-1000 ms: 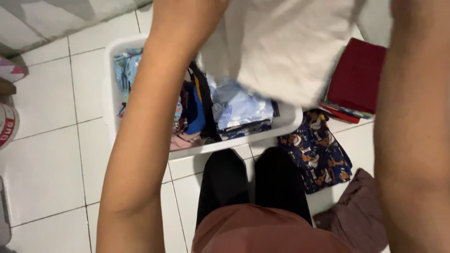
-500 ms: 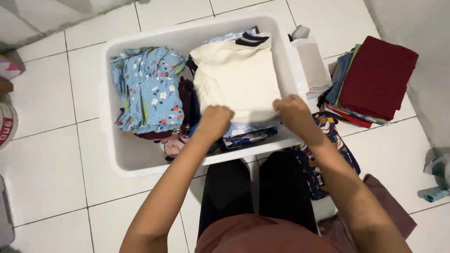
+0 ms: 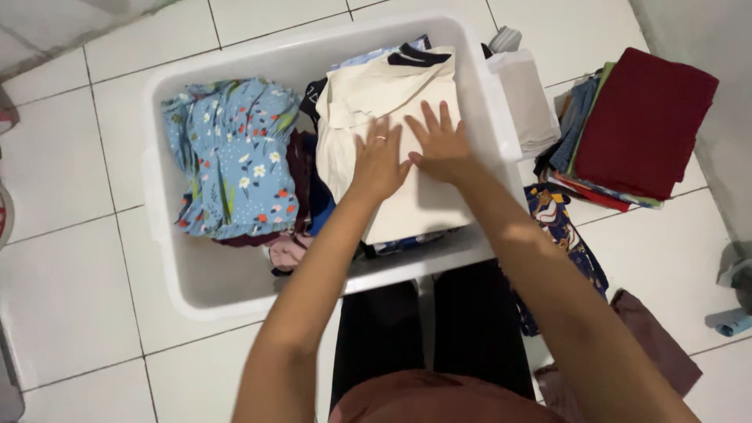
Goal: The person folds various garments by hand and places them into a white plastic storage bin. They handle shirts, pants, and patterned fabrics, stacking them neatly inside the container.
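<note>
Both hands are lying flat, fingers spread and grip open, on a folded cream garment (image 3: 392, 125): the left hand (image 3: 378, 160) just beside the right hand (image 3: 440, 142). The garment is sitting atop clothes in the right half of a white plastic tub (image 3: 235, 290) on the tiled floor (image 3: 70, 274). A blue floral cloth (image 3: 231, 153) is filling the left half. A folded stack topped by a dark red cloth (image 3: 646, 117) is resting on the floor right of the tub.

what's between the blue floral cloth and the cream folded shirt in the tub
In the head view, a strip of dark folded clothes, maroon and blue, stands between the blue floral cloth and the cream shirt, on which both hands lie flat.
</note>
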